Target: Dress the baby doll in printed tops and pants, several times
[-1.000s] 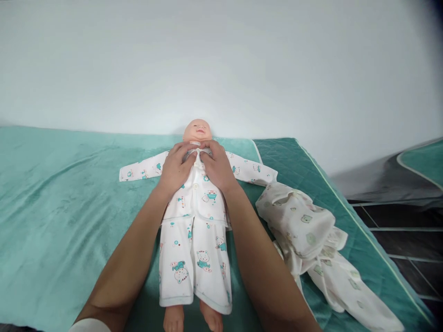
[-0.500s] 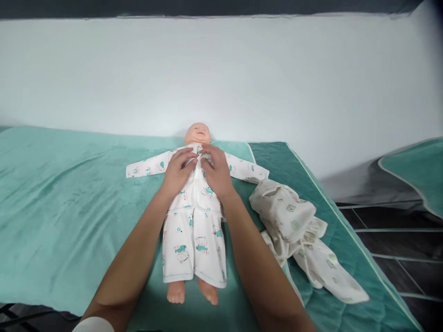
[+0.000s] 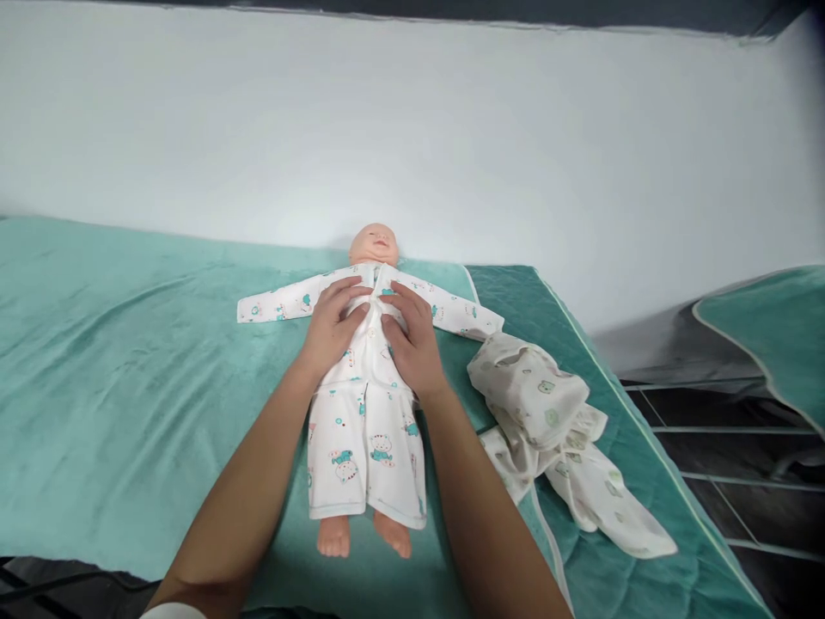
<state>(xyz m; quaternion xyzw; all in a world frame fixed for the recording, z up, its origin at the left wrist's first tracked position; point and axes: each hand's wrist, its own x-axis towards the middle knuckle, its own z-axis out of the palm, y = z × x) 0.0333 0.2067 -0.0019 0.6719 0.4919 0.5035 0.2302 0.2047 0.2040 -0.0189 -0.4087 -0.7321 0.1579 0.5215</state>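
Printed shirt [image 3: 370,348] lies under the loosely spread fingers [image 3: 335,297] of left hand [image 3: 332,327] and right hand [image 3: 416,340], any pinch unverifiable.

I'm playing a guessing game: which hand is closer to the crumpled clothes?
Right. The right hand, on the printed shirt, is left of the crumpled clothes; the left hand, also on the shirt, is farther left.

Doll [image 3: 375,244], one: bald, smooth-headed, smiling; lay on its back, head toward the wall, bare feet nearest the viewer, slightly apart, on a green blanket [image 3: 129,387].
Top [image 3: 369,354], one: white, long-sleeved, front-opening, small teal and red print; worn by the doll, sleeves spread wide to both sides.
Trousers [image 3: 367,456], one: white, matching print with cartoon animals; worn, legs straight, hems above the feet.
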